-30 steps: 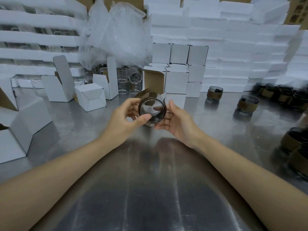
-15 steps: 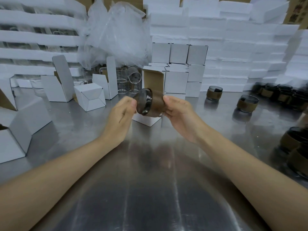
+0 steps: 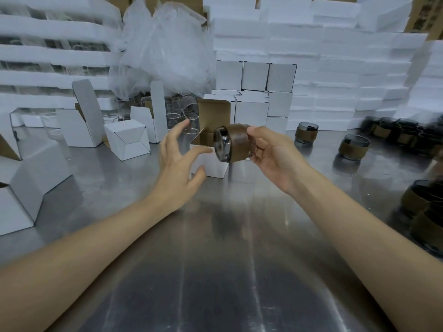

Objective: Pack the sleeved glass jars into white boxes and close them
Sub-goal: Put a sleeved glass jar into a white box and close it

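1. Left hand point(image 3: 178, 164): fingers spread, holding nothing, just in front of the open white box point(image 3: 209, 165); contact unclear.
2. Right hand point(image 3: 273, 154): grips the sleeved jar point(image 3: 231, 146) by its brown sleeve.
3. The jar is tipped on its side, held above the steel table point(image 3: 215, 259), overlapping the box's right edge.
4. Box lid flap stands upright.
5. Two more sleeved jars point(image 3: 354, 147) stand on the table to the right.

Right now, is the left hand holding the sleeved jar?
No, only the right hand grips the sleeved jar; the left hand is spread open, apart from it.
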### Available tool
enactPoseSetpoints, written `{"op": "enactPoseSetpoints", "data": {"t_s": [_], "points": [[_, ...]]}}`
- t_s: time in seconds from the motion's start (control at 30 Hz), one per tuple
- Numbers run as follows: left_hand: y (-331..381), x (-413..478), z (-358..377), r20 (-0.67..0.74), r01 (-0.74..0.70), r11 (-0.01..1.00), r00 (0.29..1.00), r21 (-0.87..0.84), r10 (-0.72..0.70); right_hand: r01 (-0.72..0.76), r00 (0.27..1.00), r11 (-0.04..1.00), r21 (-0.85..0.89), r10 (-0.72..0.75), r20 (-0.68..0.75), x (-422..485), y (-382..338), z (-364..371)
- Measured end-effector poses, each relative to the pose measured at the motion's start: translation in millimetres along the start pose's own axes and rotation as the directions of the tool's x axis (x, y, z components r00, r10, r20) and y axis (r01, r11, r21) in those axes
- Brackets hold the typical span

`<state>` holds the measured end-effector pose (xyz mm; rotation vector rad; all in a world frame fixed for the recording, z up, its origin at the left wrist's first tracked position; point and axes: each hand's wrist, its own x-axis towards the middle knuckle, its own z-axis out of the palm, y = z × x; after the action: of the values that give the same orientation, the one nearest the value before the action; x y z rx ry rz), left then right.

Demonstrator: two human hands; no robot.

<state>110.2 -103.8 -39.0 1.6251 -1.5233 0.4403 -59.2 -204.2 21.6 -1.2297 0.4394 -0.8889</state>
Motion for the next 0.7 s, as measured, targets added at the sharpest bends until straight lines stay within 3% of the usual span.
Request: {"op": "enactPoseSetpoints", "data": {"t_s": [0.07, 0.17, 0.23, 0.37, 0.47, 0.57, 0.7], "points": [[-3.0, 1.7, 1.1, 0.026, 0.046, 0.999, 0.999, -0.01, -0.045, 0.026, 1.0, 1.0, 0.002, -0.026, 0.0, -0.6, -3.6, -1.9], [-8.8, 1.9, 2.7, 0.257, 0.186, 0.982, 0.951, -0.041, -0.17, 0.058, 0.998, 0.998, -0.002, -0.058, 0.017, -2.3, -5.1, -3.9], [-11.0, 1.3, 3.9, 0.346, 0.192, 0.98, 0.923, -0.043, -0.166, 0.071, 0.997, 0.997, 0.008, -0.071, 0.031, -3.2, -3.9, -3.8], [-6.1, 1.3, 3.3, 0.262, 0.01, 1.0, 0.965, 0.003, -0.01, 0.08, 0.994, 0.997, -0.005, -0.08, 0.074, -6.5, 1.1, 1.9], [-2.4, 0.5, 3.0, 0.206, -0.147, 0.985, 0.97, 0.088, 0.126, 0.177, 0.982, 0.982, -0.059, -0.172, 0.081, -11.4, 5.4, 9.4], [1.2, 0.7, 2.6, 0.156, -0.204, 0.974, 0.97, 0.102, 0.187, 0.363, 0.925, 0.872, -0.329, -0.38, 0.014, -14.9, 7.1, 12.1], [1.6, 0.2, 2.6, 0.115, -0.2, 0.976, 0.975, 0.08, 0.191, 0.462, 0.802, 0.712, -0.529, -0.59, -0.093, -15.7, 7.5, 8.4]]}}
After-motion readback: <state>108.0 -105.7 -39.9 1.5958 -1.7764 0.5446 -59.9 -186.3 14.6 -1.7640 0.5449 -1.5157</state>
